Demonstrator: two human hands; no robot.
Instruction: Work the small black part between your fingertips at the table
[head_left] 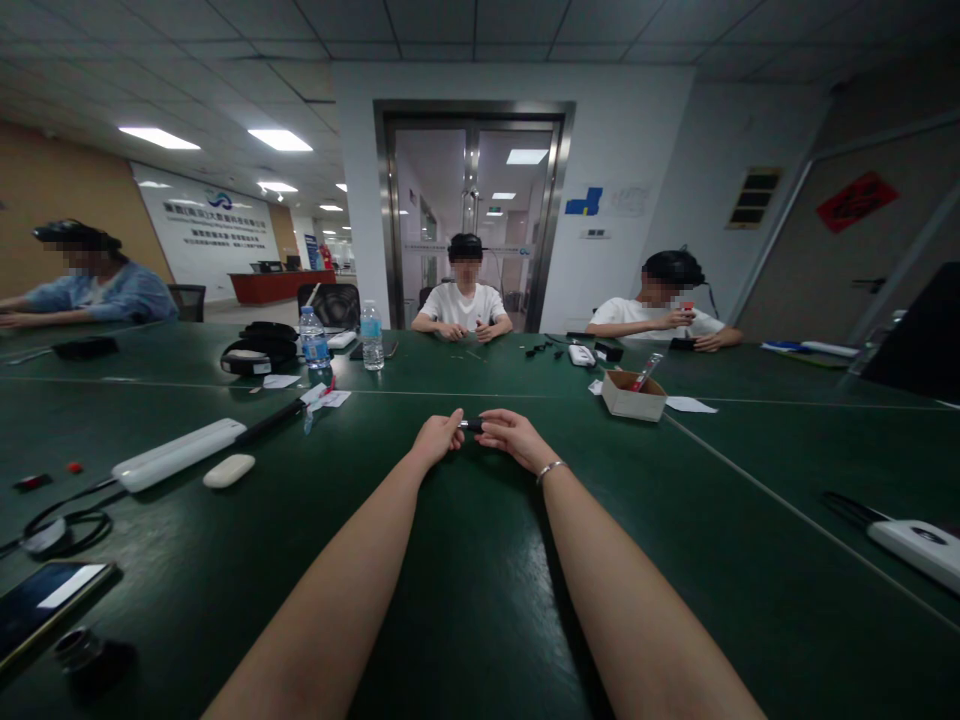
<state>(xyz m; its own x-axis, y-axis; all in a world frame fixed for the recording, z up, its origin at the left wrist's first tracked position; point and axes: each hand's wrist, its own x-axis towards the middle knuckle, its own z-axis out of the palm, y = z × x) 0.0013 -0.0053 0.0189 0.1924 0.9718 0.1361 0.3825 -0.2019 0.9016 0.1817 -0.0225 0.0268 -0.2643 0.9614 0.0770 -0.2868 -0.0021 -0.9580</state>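
Observation:
A small black-and-silver cylinder (471,425) lies level between my hands, just above or on the green table (480,540); its exact kind is not clear. My left hand (439,437) pinches its silver end between thumb and fingers. Closed round the black end is my right hand (514,437), with a bracelet (550,471) at that wrist. Fingers cover both ends of the cylinder.
To the left lie a white bar-shaped device (180,455), a white computer mouse (229,471) and a phone (52,600). Water bottles (372,336) stand farther back, and a small box (634,396) is right. Several people sit around the table.

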